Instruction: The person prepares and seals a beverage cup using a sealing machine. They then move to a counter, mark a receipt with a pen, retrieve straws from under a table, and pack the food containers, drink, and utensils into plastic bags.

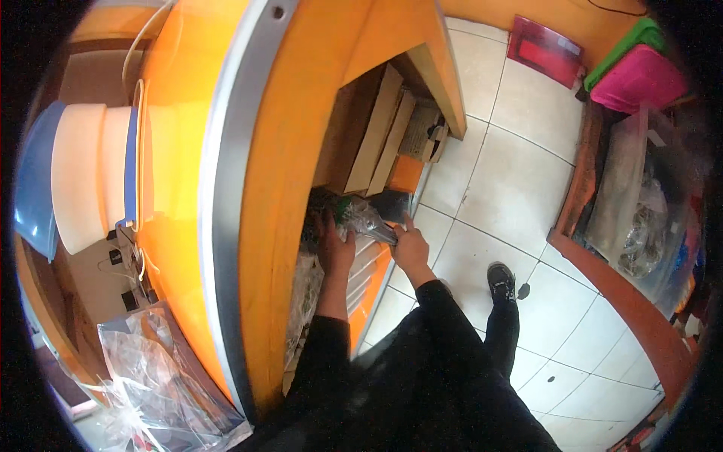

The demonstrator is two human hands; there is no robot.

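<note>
A clear plastic-wrapped bundle (365,221) with some dark green in it lies across the opening of an orange cabinet (282,173). My right hand (410,248) pinches its gathered right end, the index finger pointing up. At the other end, my left hand (335,252) curls its fingers around the darker, greener part; the fingertips are partly hidden there. What exactly is inside the wrapping I cannot make out. Below the hands are pale, ribbed long shapes (367,267), and more clear plastic packaging (305,290) sits left of my left forearm.
Cardboard boxes (374,143) stand deeper in the cabinet. On its glossy orange top are a stack of white and blue containers (83,177) and a clear plastic package (162,377). Across the tiled floor (504,177), a shelf holds plastic bags (644,218) and a pink container (640,79).
</note>
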